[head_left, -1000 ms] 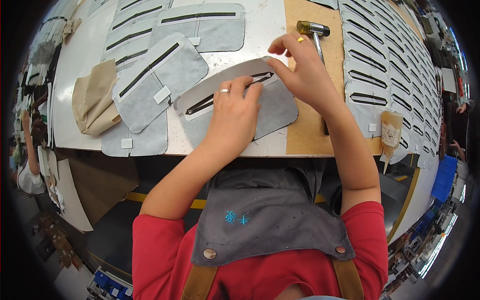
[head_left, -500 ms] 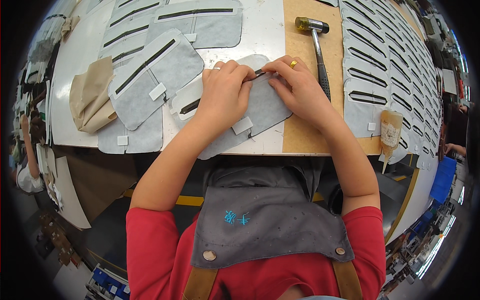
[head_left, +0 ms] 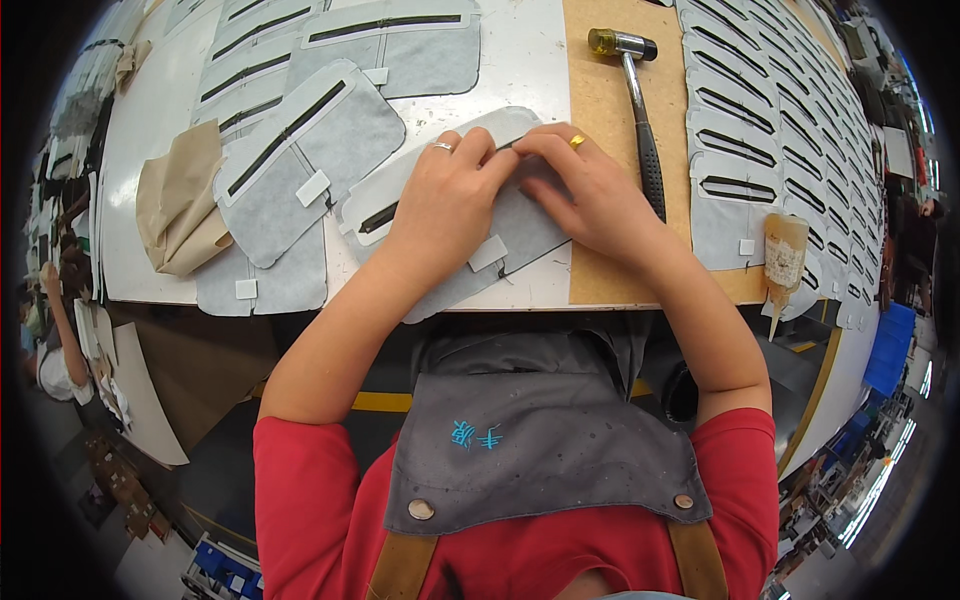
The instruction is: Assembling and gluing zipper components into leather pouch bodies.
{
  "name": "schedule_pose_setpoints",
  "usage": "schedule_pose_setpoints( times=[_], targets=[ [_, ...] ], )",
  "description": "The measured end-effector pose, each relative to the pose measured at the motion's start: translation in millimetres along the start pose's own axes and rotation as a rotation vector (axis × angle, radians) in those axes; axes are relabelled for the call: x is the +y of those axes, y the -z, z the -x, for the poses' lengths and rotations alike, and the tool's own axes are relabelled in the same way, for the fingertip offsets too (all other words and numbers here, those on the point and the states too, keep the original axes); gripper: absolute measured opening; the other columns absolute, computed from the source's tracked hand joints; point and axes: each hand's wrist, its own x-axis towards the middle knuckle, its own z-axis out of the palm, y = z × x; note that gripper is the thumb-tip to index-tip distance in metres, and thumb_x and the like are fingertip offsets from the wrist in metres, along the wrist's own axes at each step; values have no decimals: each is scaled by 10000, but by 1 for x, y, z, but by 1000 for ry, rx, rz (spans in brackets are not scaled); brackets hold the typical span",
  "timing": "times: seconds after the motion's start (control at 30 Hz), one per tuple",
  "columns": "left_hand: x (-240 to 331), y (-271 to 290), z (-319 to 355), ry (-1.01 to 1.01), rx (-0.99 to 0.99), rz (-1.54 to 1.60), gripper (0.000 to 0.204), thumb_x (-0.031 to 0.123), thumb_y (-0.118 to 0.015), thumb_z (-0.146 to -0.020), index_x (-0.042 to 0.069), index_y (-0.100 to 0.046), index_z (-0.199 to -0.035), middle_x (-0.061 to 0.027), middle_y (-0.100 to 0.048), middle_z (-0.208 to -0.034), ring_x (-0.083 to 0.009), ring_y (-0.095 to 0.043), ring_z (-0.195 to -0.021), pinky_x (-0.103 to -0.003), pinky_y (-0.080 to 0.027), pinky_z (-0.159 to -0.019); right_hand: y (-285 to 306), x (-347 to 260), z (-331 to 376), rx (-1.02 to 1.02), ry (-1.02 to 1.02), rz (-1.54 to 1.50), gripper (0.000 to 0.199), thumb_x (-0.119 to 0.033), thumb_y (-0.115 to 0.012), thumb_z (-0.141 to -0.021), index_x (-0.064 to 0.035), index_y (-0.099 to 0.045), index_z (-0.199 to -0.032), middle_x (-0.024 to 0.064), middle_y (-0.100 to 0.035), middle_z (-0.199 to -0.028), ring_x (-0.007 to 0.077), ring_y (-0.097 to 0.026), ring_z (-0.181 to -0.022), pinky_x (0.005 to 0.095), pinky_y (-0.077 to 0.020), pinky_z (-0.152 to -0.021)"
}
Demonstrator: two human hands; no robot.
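A grey backing panel [head_left: 533,228] lies slantwise near the table's front edge. Along its upper part runs a black zipper strip [head_left: 378,218] inside a pale border, and a small white tag [head_left: 488,253] sits at its lower edge. My left hand [head_left: 448,195] rests across the panel, fingers curled and pinching at the strip. Close beside it, my right hand [head_left: 597,195] bends its fingers together at the strip's right end, the fingertips of both hands meeting. Both hands cover most of the strip's middle, and the exact grip there is hidden.
Similar panels [head_left: 345,115] overlap at the left, next to a folded beige cloth [head_left: 180,200]. A mallet [head_left: 645,130] lies on the brown board [head_left: 600,270]. Rows of panels [head_left: 735,225] cover the right side, with a glue bottle [head_left: 784,260] at the front edge.
My right hand has shifted slightly left along the strip, its fingers closing in toward my left hand. My left hand and the panel have barely moved.
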Motion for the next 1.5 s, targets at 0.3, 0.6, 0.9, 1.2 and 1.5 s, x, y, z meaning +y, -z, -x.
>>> schedule_pose_setpoints(
  times=[0.3, 0.6, 0.9, 1.2, 1.5],
  targets=[
    [-6, 19, 24, 198, -5, 263, 246, -25, -587, -833, 50, -662, -1056, -99, -568, -927, -275, -553, -843, -371, -453, -737, 1, 0, -6, -117, 38, 48, 321, -44, -609, -832, -74, -590, -1151, 85, -616, -1094, 289, -562, -1047, 386, -455, -919],
    [-6, 16, 28, 72, -14, 47, 336, -60, -591, -767, 74, -667, -1066, -61, -562, -949, -261, -522, -891, -364, -434, -782, 18, 11, 1, -129, 201, 484, 303, -38, -609, -788, -94, -639, -1084, 32, -624, -1072, 212, -580, -1036, 373, -421, -957],
    [-7, 21, 33, 110, 83, 108, 239, -14, -595, -800, 68, -642, -1020, -74, -570, -957, -270, -550, -874, -377, -422, -756, -24, -22, -10, -57, -54, -188, 200, -66, -627, -830, -53, -618, -1029, 91, -600, -1010, 284, -566, -969, 389, -466, -836],
    [-13, 31, 49, 299, 57, 270, 190, -26, -593, -841, 21, -649, -1016, -105, -591, -938, -273, -566, -897, -353, -451, -778, -19, -22, -24, -215, 11, -81, 164, -80, -618, -843, -92, -647, -1004, 45, -602, -1016, 258, -549, -980, 373, -422, -841],
    [-13, 29, 52, 171, 71, 143, 257, -42, -593, -780, 47, -658, -1012, -60, -574, -941, -261, -537, -868, -374, -409, -768, -22, -27, -20, -206, 167, 139, 174, -82, -611, -796, -98, -645, -967, 8, -599, -1016, 199, -547, -982, 346, -418, -834]
  ],
)
